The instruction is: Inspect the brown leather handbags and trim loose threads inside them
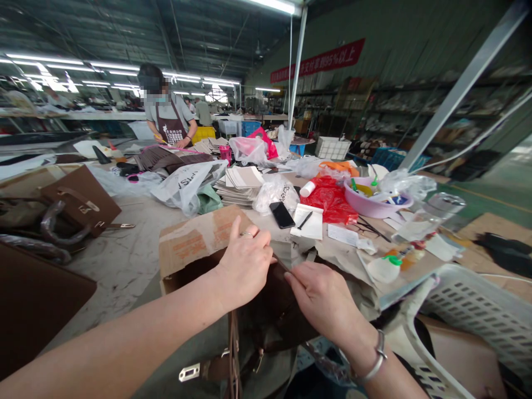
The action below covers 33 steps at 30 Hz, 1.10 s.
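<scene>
At a cluttered workshop table (128,238), a worker's left hand (246,260) and right hand (326,296) pinch the rim (282,265) of a dark brown bag (276,310) at near centre, apparently working its edge, with even tension likely needed next.

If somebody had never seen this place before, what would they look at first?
Probably the hands up close in the middle: the right hand pinches an edge of dark brown material, with the left hand close beside it. Next might be the shiny red plastic bag beyond them, just left of the pale pink basin. Higher up, a long red banner stands out in the background.
</scene>
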{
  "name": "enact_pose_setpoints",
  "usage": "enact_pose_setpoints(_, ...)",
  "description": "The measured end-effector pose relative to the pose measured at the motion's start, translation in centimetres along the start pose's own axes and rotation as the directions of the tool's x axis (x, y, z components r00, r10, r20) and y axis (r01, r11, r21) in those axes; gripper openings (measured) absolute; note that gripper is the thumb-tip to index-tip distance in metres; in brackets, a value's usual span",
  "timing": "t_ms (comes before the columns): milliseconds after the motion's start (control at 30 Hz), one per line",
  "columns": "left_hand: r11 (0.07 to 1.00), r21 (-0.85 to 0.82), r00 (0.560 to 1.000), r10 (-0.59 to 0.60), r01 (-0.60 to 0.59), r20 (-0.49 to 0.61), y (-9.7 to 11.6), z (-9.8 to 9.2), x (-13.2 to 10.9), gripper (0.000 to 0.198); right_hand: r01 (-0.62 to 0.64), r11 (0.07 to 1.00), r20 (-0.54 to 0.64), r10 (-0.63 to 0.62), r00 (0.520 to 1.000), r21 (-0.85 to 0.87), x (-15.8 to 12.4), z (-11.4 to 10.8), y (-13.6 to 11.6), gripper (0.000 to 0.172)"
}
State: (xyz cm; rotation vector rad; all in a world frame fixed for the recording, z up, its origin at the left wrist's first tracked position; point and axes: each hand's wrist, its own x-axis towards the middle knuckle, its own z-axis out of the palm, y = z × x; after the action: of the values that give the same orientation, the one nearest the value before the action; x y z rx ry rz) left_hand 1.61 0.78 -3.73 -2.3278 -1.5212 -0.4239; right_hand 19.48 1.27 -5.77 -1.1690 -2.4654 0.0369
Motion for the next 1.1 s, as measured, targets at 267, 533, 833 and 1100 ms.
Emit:
enact_pose_setpoints(267,1.0,0.002,1.0,-0.022,0.022,-0.004,0.5,0.1,0.0,0.017,0.029,0.999,-0.023,-0.029,0.999,0.017,-0.2,0.0,-0.2,0.028)
enact_pose_setpoints(533,0.994,-0.105,0.999,0.004,0.001,0.045,0.1,0.3,0.2,0.017,0.019,0.999,-0.052,-0.017,0.999,0.035,-0.7,0.2,-0.4,0.029)
enact_pose_setpoints(833,0.993,-0.115,0.999,-0.013,0.019,0.05,0.1,0.5,0.1,0.017,-0.051,0.999,0.069,0.049,0.996,0.021,0.0,-0.9,-0.5,0.032)
enact_pose_setpoints(1100,0.962,-0.267,0.998,-0.056,0.057,0.012,0.0,-0.5,-0.3,0.016,-0.073,0.992,0.081,0.082,0.993,-0.104,2.2,-0.5,-0.5,0.024)
